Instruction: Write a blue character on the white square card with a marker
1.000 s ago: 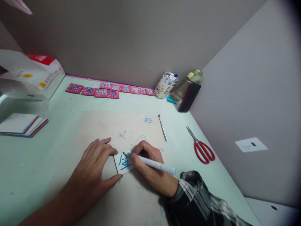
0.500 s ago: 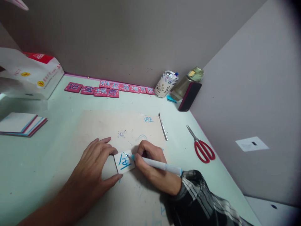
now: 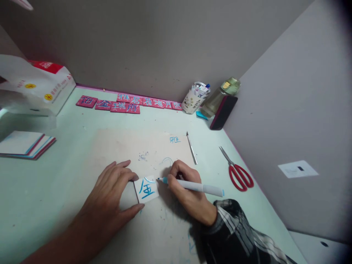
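Observation:
A small white square card (image 3: 150,195) lies on the beige paper sheet (image 3: 115,143), with a blue Chinese character drawn on it. My left hand (image 3: 114,187) steadies its left side, index finger at the upper corner and thumb at the lower one. In my right hand (image 3: 189,190) is a marker pen (image 3: 210,189) with a white barrel and blue tip, gripped between thumb and fingers. The tip is just off the card's upper right corner. A fresh, shiny blue stroke runs along the card's top edge to that corner.
Red character tiles (image 3: 118,106) line the back of the table. A pen can (image 3: 192,101), bottle (image 3: 213,102) and phone (image 3: 223,113) stand back right. A craft knife (image 3: 191,148) and red-handled scissors (image 3: 238,174) lie right; stacked cards (image 3: 20,143) and a bag (image 3: 38,91) are left.
My right hand has moved the marker rightward, from the top of the card to beyond its upper right corner. The curved stroke along the top has grown longer. My left hand has stayed put.

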The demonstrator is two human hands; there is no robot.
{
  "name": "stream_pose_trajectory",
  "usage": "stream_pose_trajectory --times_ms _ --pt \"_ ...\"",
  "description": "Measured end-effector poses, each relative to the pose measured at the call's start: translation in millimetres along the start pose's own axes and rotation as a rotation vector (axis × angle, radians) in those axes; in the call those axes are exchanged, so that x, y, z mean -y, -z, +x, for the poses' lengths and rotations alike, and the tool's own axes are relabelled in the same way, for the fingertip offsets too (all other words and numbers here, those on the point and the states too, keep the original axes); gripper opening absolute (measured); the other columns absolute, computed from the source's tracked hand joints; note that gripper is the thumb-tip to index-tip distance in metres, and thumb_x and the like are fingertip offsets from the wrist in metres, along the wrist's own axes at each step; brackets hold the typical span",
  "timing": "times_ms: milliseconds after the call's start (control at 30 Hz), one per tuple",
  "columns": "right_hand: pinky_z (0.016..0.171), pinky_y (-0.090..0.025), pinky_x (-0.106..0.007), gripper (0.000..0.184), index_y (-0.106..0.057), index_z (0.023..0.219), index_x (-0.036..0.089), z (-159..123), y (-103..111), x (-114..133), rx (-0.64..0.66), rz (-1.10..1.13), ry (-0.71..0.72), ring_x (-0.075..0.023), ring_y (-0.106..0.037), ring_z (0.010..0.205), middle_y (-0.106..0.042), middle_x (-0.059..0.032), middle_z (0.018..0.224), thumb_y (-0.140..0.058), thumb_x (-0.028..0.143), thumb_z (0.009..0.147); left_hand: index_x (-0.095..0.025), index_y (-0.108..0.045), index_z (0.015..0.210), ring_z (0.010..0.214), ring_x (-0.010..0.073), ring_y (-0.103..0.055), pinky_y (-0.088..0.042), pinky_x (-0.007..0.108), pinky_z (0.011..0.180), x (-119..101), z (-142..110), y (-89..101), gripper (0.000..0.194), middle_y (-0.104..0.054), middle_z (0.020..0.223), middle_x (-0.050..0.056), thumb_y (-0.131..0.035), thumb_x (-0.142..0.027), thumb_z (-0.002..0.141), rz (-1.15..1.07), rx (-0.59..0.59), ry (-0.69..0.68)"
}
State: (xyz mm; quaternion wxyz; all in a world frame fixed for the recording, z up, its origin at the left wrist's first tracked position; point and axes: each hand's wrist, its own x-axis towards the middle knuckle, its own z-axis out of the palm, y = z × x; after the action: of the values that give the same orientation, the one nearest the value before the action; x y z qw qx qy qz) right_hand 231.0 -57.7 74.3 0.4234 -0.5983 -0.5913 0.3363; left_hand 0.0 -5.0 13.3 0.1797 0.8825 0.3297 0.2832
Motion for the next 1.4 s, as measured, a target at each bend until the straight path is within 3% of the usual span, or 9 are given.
stream_pose_trajectory --times_ms 567,1400 --pt "0.063 -0.041 -0.031 0.018 -0.054 0.078 0.022 4 -17 8 0.084 -0.007 0.017 -0.0153 -0.051 0.069 -0.059 0.0003 0.076 -0.063 0.027 0.092 -0.025 -0.048 0.113 0.131 0.0367 -0.055 -0.040 0.061 0.112 -1 1 -0.6 0.037 -0.061 0.110 0.007 -0.070 -0.032 0.084 -0.008 -0.019 -0.001" --pt "0.059 -0.037 -0.031 0.020 -0.047 0.075 0.024 -3 -21 13 0.164 -0.003 0.066 -0.0139 -0.045 0.063 -0.055 0.0016 0.072 -0.060 0.024 0.091 -0.024 -0.051 0.113 0.130 0.0367 -0.056 -0.041 0.061 0.111 -1 3 -1.9 0.034 -0.062 0.109 0.008 -0.068 -0.032 0.085 -0.013 -0.032 -0.012"
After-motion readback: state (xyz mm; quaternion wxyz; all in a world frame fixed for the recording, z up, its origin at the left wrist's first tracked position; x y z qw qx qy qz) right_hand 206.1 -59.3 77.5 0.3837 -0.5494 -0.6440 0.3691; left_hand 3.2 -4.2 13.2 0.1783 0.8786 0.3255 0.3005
